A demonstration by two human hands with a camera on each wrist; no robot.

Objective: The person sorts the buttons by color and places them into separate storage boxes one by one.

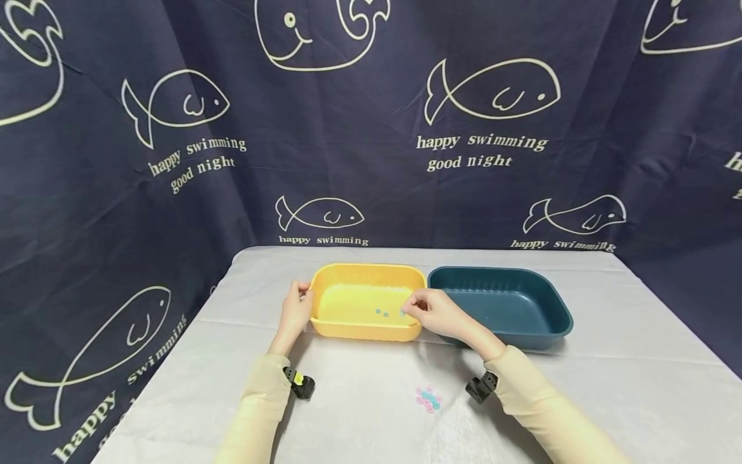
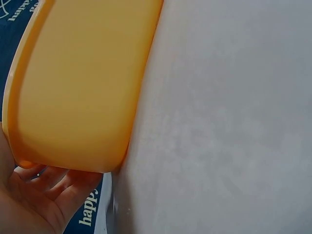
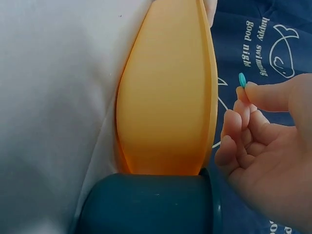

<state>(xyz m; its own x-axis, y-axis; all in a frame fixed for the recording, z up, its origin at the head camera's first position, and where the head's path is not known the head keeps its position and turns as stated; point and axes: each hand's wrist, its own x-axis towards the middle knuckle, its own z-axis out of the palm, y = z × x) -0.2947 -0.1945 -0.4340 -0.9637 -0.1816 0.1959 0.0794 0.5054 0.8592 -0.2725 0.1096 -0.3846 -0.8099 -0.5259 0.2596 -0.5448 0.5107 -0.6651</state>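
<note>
My left hand (image 1: 297,308) holds the left end of a yellow tub (image 1: 365,332), thumb at the rim and fingers against the outer wall, as the left wrist view shows. Between thumb and index finger, my right hand (image 1: 431,308) pinches a small turquoise button (image 3: 242,80) above the tub's right front part. Two blue buttons (image 1: 378,312) lie on the tub's floor. A small pile of pink and blue buttons (image 1: 429,399) sits on the table in front of the tubs, left of my right wrist.
A dark teal tub (image 1: 504,335) stands right beside the yellow one, their ends touching or nearly so. Both rest on a table (image 1: 359,399) with a pale cloth. Behind hangs a navy curtain (image 1: 371,167) with fish drawings.
</note>
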